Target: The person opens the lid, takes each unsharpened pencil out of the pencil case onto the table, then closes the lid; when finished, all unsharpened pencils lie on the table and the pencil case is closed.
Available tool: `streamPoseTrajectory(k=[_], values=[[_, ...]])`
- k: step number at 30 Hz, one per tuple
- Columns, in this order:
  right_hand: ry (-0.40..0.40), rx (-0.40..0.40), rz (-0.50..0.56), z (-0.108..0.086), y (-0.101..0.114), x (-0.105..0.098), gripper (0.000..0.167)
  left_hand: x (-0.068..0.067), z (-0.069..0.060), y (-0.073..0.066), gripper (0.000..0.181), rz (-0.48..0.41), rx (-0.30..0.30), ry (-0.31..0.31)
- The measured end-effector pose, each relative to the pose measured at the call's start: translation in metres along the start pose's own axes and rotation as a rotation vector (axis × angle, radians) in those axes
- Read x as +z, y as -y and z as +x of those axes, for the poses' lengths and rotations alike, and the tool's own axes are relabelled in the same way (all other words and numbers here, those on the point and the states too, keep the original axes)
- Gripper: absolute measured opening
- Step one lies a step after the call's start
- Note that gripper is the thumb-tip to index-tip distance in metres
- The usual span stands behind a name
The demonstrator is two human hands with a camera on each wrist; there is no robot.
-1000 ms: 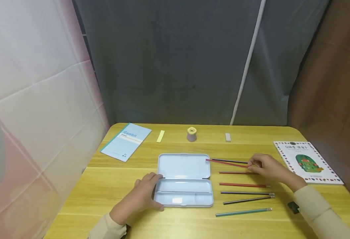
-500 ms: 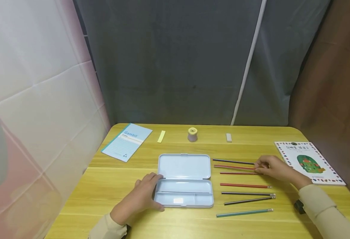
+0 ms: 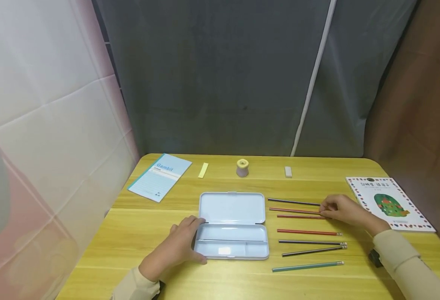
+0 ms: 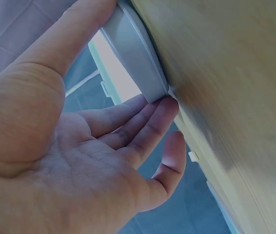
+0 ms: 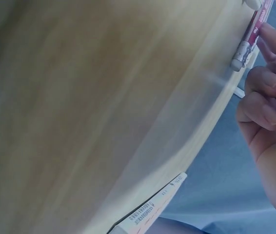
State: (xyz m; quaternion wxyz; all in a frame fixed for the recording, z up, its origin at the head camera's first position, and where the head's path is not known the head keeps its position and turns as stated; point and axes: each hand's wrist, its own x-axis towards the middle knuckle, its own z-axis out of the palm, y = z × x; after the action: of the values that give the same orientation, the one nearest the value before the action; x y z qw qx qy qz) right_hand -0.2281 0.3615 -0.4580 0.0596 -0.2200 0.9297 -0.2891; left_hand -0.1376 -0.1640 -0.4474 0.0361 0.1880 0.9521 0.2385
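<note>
An open pale blue pencil case (image 3: 232, 208) lies on the table, lid hinged back, its lower tray divided into compartments. My left hand (image 3: 178, 248) holds the case's left end. The left wrist view shows its thumb at one corner and its fingers (image 4: 150, 126) at another. My right hand (image 3: 341, 211) pinches a red pencil (image 3: 292, 210) near its eraser end, which shows in the right wrist view as a pink pencil barrel (image 5: 255, 27). A black pencil (image 3: 292, 201) lies just behind it and a dark red pencil (image 3: 298, 216) just in front; the hand hides their right ends.
Nearer me lie a red pencil (image 3: 308, 232), black pencils (image 3: 310, 243) and a green pencil (image 3: 308, 266). Along the back are a notebook (image 3: 159, 178), a yellow strip (image 3: 203, 170), a yellow-topped spool-shaped thing (image 3: 242, 168) and a white eraser (image 3: 288, 171). A picture book (image 3: 390, 204) lies right.
My right hand has moved slightly right and lowered the red pencil, which was angled over the lid's edge, into the row beside the black pencil. The left hand has stayed on the case.
</note>
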Motion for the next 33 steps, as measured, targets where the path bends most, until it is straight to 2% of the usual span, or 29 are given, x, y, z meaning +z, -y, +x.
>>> streamPoseTrajectory(k=[4,8,13,16,19,24,28,33], values=[[0.003,0.032,0.037,0.0,0.001,0.001,0.009,-0.001,0.0,0.0,0.105,-0.004,0.004,0.0],[-0.046,0.049,0.044,0.0,0.012,0.004,0.005,-0.001,0.0,0.0,0.105,-0.006,0.009,-0.003],[-0.161,-0.001,0.041,0.006,0.048,0.02,0.006,0.0,0.0,0.0,0.106,-0.011,-0.009,0.006],[-0.189,-0.032,0.065,0.013,0.079,0.037,0.005,0.0,-0.001,-0.001,0.106,-0.01,-0.019,0.01],[-0.161,-0.089,0.087,0.018,0.108,0.055,0.005,0.0,-0.001,-0.001,0.106,-0.013,-0.017,0.007],[-0.05,-0.189,0.059,0.026,0.145,0.082,0.004,0.0,-0.001,0.0,0.106,-0.006,-0.004,0.002],[0.023,-0.228,-0.005,0.032,0.161,0.097,0.006,-0.001,-0.001,-0.001,0.106,-0.006,-0.001,-0.001],[0.068,-0.234,-0.054,0.037,0.168,0.105,0.005,-0.001,-0.001,-0.001,0.105,-0.011,0.006,-0.001]])
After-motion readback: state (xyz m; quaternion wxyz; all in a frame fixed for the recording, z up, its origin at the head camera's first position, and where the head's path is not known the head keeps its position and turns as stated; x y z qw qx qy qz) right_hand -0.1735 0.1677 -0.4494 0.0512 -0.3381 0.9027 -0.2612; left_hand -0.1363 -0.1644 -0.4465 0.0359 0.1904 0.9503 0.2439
